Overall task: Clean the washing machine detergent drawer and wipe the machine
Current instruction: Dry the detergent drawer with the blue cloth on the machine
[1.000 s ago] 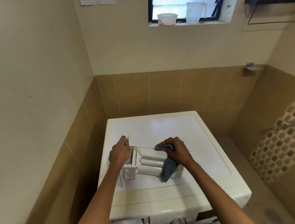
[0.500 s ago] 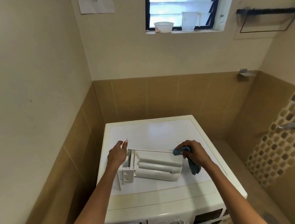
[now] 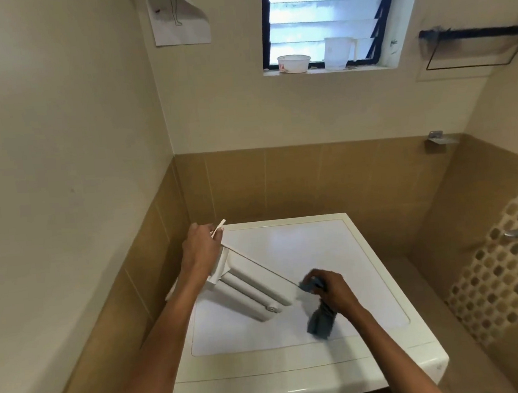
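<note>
**Q:** Tiled washroom corner, with the white washing machine (image 3: 302,245) at lower centre. Where is the drawer?

**A:** The detergent drawer (image 3: 252,286) is out of its slot, on the machine's lid. A second ago it lay level; you have since swung it diagonal, from centre-left down towards centre.

**Q:** What are the hands doing?

**A:** Your left hand (image 3: 201,250) curls round the drawer's upper-left end, and a thin white stick (image 3: 219,232) pokes past the fingers. Your right hand (image 3: 333,289) clenches the blue cloth (image 3: 321,318) against the drawer's lower-right end. You are probably about to wipe that end.
</note>
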`<state>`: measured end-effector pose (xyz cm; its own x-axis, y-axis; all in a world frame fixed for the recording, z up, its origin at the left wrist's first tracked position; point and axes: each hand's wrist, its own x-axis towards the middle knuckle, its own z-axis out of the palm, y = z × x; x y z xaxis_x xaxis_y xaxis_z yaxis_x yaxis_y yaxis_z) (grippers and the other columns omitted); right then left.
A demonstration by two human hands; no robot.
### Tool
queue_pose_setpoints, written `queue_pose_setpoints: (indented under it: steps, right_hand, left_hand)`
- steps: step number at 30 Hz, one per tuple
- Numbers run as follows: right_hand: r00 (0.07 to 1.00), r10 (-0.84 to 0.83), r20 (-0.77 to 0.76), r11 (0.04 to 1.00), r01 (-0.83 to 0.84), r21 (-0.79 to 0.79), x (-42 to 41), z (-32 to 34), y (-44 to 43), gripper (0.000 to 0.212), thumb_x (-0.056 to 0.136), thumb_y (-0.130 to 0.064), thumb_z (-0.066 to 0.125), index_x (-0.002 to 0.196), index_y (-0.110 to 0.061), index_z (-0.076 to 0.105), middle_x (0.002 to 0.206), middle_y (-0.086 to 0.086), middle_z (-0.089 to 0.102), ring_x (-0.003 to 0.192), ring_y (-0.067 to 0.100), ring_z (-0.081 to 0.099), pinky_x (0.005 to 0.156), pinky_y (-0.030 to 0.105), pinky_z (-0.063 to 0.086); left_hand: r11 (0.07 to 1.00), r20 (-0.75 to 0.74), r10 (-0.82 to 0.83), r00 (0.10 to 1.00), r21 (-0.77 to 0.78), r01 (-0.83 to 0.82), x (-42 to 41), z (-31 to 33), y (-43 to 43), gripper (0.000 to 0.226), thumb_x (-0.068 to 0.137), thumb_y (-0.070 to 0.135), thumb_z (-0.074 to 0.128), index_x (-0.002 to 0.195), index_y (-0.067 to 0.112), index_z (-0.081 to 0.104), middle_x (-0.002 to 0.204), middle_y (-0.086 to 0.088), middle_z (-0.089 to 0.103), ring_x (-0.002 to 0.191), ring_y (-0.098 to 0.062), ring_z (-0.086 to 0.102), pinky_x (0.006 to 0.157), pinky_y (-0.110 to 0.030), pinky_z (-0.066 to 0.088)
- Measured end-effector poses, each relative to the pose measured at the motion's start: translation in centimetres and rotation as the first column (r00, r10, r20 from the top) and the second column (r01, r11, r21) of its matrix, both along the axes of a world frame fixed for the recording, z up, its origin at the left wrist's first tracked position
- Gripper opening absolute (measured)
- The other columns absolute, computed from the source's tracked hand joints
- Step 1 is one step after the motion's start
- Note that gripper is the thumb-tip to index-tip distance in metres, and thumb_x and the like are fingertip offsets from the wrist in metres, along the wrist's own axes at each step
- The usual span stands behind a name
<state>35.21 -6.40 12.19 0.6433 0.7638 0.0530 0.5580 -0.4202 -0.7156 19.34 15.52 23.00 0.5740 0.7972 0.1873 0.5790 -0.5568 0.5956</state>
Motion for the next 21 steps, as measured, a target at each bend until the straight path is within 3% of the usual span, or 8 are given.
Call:
queue_pose_setpoints:
  steps: [2, 5, 7, 9, 13, 18, 20, 21]
  right_hand:
    - [0.991, -0.106, -0.086, 0.992, 0.112, 0.064, -0.2, -0.3, -0.5, 0.026, 0.084, 0.006, 0.057, 0.087, -0.018, 0.065, 0.087, 0.000, 0.068, 0.080, 0.015, 0.065, 0.060, 0.004, 0.043]
    - [0.904, -0.116, -0.411, 0.888, 0.280, 0.365, -1.9, 3.4, 1.5, 0.008, 0.090, -0.007, 0.059, 0.093, -0.007, 0.066, 0.081, 0.007, 0.066, 0.061, 0.006, 0.060, 0.051, 0.011, 0.046]
    - [0.760, 0.015, -0.650, 0.849, 0.334, 0.409, -2.4, 6.6, 3.7, 0.015, 0.093, -0.015, 0.055, 0.092, -0.003, 0.064, 0.080, 0.014, 0.062, 0.058, 0.014, 0.058, 0.047, 0.018, 0.044]
    - [0.592, 0.080, -0.802, 0.867, 0.356, 0.349, -2.4, 9.4, 5.5, 0.032, 0.093, -0.030, 0.055, 0.088, 0.000, 0.061, 0.071, 0.014, 0.061, 0.049, 0.015, 0.056, 0.046, 0.019, 0.042]
    - [0.432, 0.095, -0.897, 0.957, 0.207, 0.201, -2.2, 11.4, 6.4, 0.047, 0.087, -0.053, 0.053, 0.082, -0.008, 0.064, 0.060, 0.006, 0.067, 0.051, 0.015, 0.064, 0.052, 0.023, 0.050]
    - [0.391, 0.070, -0.918, 0.951, 0.250, 0.179, -2.2, 11.5, 4.9, 0.027, 0.092, -0.028, 0.054, 0.080, -0.007, 0.065, 0.063, 0.007, 0.070, 0.052, 0.015, 0.065, 0.057, 0.023, 0.053]
    - [0.348, 0.136, -0.928, 0.908, 0.330, 0.257, -2.2, 10.9, 4.7, 0.019, 0.093, -0.018, 0.052, 0.087, -0.004, 0.064, 0.068, 0.009, 0.071, 0.056, 0.016, 0.068, 0.056, 0.021, 0.055]
    - [0.312, 0.178, -0.933, 0.880, 0.373, 0.293, -2.3, 10.6, 4.6, 0.018, 0.093, -0.016, 0.052, 0.090, -0.003, 0.064, 0.071, 0.010, 0.072, 0.059, 0.017, 0.069, 0.056, 0.022, 0.056]
  left_hand:
    - [0.996, -0.007, -0.051, 0.999, 0.068, 0.051, 0.0, 0.9, -0.8, 0.034, 0.097, 0.028, 0.046, 0.120, 0.008, 0.062, 0.112, -0.017, 0.050, 0.100, -0.035, 0.056, 0.085, -0.036, 0.043]
    - [0.968, -0.030, -0.184, 0.982, 0.166, 0.187, 0.6, 2.0, -2.8, 0.037, 0.097, 0.031, 0.046, 0.129, 0.015, 0.056, 0.115, -0.011, 0.045, 0.100, -0.028, 0.056, 0.082, -0.031, 0.041]
    - [0.929, -0.097, -0.277, 0.956, 0.228, 0.292, 1.3, 2.1, -4.0, 0.040, 0.096, 0.033, 0.048, 0.133, 0.019, 0.052, 0.116, -0.010, 0.043, 0.102, -0.025, 0.056, 0.085, -0.029, 0.043]
    - [0.870, -0.156, -0.372, 0.915, 0.286, 0.402, 1.6, 2.0, -4.9, 0.042, 0.095, 0.035, 0.048, 0.135, 0.022, 0.050, 0.112, -0.008, 0.041, 0.101, -0.023, 0.056, 0.085, -0.028, 0.045]
    - [0.748, -0.250, -0.529, 0.811, 0.315, 0.584, 1.9, 2.0, -5.1, 0.042, 0.093, 0.039, 0.047, 0.134, 0.028, 0.051, 0.099, -0.002, 0.028, 0.090, -0.022, 0.053, 0.075, -0.030, 0.044]
    - [0.498, -0.313, -0.596, 0.739, 0.578, 0.646, 2.1, 2.1, -4.3, 0.041, 0.075, 0.029, 0.073, 0.115, 0.031, 0.064, 0.090, -0.008, 0.049, 0.063, -0.017, 0.051, 0.053, -0.030, 0.050]
    - [0.448, -0.293, -0.552, 0.781, 0.686, 0.573, 2.6, 1.3, -3.8, 0.045, 0.064, 0.029, 0.081, 0.107, 0.035, 0.069, 0.092, -0.009, 0.058, 0.074, -0.021, 0.062, 0.065, -0.035, 0.052]
    - [0.481, -0.238, -0.534, 0.811, 0.704, 0.523, 2.7, 1.1, -3.7, 0.045, 0.063, 0.028, 0.082, 0.106, 0.036, 0.070, 0.097, -0.010, 0.060, 0.084, -0.025, 0.064, 0.073, -0.041, 0.051]
